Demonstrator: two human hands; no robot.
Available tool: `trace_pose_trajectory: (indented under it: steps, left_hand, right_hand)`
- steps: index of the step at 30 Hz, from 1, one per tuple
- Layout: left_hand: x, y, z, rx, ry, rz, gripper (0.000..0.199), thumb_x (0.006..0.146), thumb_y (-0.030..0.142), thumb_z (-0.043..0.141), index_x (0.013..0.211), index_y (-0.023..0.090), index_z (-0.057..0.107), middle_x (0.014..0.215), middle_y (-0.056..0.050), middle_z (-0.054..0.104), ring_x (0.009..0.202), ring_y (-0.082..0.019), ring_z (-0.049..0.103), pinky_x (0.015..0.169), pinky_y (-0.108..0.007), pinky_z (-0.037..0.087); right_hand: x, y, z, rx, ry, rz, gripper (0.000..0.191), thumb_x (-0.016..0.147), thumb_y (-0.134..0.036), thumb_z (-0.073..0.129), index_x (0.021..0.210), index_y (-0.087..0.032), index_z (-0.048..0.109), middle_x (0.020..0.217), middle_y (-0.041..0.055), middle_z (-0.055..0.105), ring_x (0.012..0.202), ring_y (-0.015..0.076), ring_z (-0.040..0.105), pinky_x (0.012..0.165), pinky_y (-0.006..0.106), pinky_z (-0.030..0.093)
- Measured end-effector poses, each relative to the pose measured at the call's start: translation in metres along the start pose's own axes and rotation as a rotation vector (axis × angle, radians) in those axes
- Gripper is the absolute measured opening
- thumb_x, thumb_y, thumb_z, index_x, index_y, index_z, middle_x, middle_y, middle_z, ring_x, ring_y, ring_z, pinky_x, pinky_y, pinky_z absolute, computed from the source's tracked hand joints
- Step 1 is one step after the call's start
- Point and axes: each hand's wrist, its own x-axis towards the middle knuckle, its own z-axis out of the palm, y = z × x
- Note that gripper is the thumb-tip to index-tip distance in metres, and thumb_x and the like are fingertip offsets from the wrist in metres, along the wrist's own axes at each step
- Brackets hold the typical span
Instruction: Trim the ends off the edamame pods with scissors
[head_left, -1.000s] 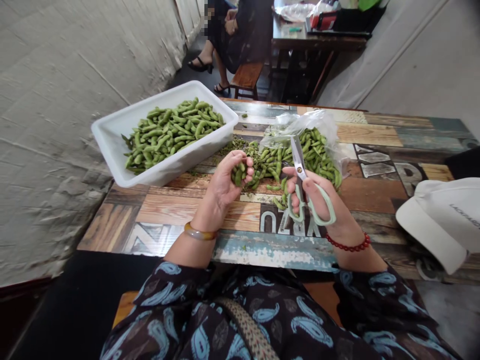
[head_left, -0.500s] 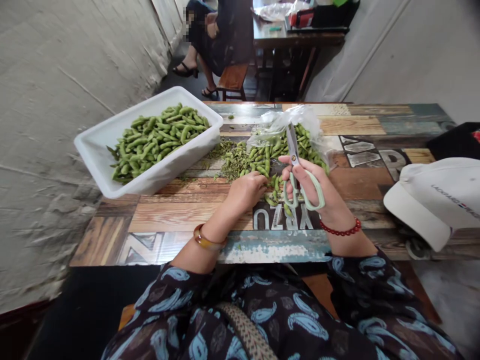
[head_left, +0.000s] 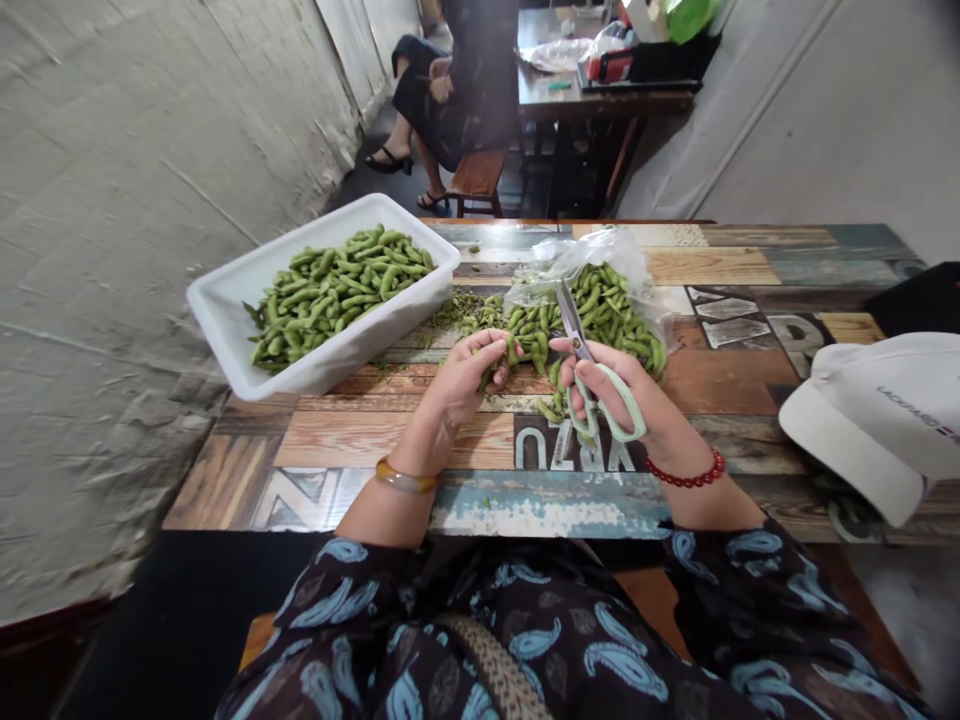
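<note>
Green bean pods are pinched in my left hand, which is raised over the table beside the loose pods. My right hand holds scissors with pale green handles, the blades pointing up and away from me. A heap of pods lies behind my right hand, partly on a clear plastic bag. Small trimmings are scattered left of that heap. The white tub at the left holds many more pods.
A white cap lies at the table's right edge, near a black object. The patterned wooden table meets a rough wall on the left. Beyond it, a seated person is near another table.
My left hand has lifted from the loose pods and now shows pods between its fingers. The scissors have shifted slightly left. The whole view has moved a little.
</note>
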Motion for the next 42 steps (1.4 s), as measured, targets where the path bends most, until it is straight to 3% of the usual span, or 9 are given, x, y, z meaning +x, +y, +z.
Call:
trace_pose_trajectory:
  steps: [3,9,14,19,33,42]
  left_hand:
    - [-0.001,0.003,0.002,-0.126,-0.055,-0.026,0.032,0.074,0.037,0.078,0.081,0.012,0.059,0.080,-0.003,0.065,0.046,-0.003,0.042,0.039,-0.016,0.025]
    - [-0.004,0.002,0.007,-0.081,-0.013,-0.040,0.037,0.067,0.036,0.085,0.085,0.012,0.063,0.071,-0.001,0.064,0.045,-0.002,0.043,0.038,-0.014,0.023]
    - [-0.008,0.002,0.010,0.047,0.088,-0.005,0.036,0.061,0.034,0.088,0.077,0.015,0.062,0.052,0.006,0.052,0.040,-0.003,0.037,0.039,-0.016,0.024]
    - [-0.010,0.002,0.010,0.054,0.073,-0.008,0.039,0.061,0.037,0.087,0.073,0.017,0.057,0.046,0.009,0.044,0.038,-0.003,0.034,0.039,-0.016,0.021]
    - [-0.011,0.001,0.009,0.132,0.063,0.011,0.037,0.064,0.039,0.086,0.070,0.016,0.057,0.049,0.007,0.047,0.039,-0.003,0.034,0.040,-0.019,0.019]
    - [-0.011,0.001,0.011,0.149,0.073,0.010,0.035,0.064,0.036,0.085,0.068,0.016,0.056,0.052,0.007,0.048,0.041,-0.003,0.034,0.041,-0.020,0.019]
  right_hand:
    - [0.000,0.001,0.001,-0.039,-0.059,0.015,0.063,0.089,-0.059,0.062,0.135,-0.018,0.052,0.087,0.0016,0.058,0.059,0.0102,0.056,0.047,0.024,0.051]
    - [-0.001,0.003,0.002,-0.127,-0.182,-0.021,0.064,0.091,-0.063,0.054,0.134,-0.016,0.053,0.085,0.0022,0.058,0.060,0.0110,0.056,0.051,0.025,0.052]
    - [-0.003,0.002,0.003,-0.229,-0.265,-0.025,0.055,0.094,-0.061,0.050,0.125,-0.016,0.055,0.090,0.0031,0.057,0.060,0.0105,0.057,0.053,0.025,0.051]
    - [-0.002,0.001,0.004,-0.358,-0.355,-0.074,0.046,0.096,-0.058,0.048,0.111,-0.015,0.057,0.086,0.0024,0.057,0.060,0.0108,0.057,0.055,0.025,0.050]
    - [-0.001,0.007,0.002,-0.629,-0.312,-0.205,0.043,0.096,-0.052,0.053,0.121,-0.018,0.057,0.089,0.0046,0.065,0.076,0.0182,0.060,0.073,0.032,0.048]
    - [0.000,0.010,0.005,-0.605,-0.287,-0.192,0.038,0.098,-0.050,0.051,0.117,-0.017,0.058,0.082,0.0030,0.060,0.069,0.0161,0.057,0.062,0.029,0.047]
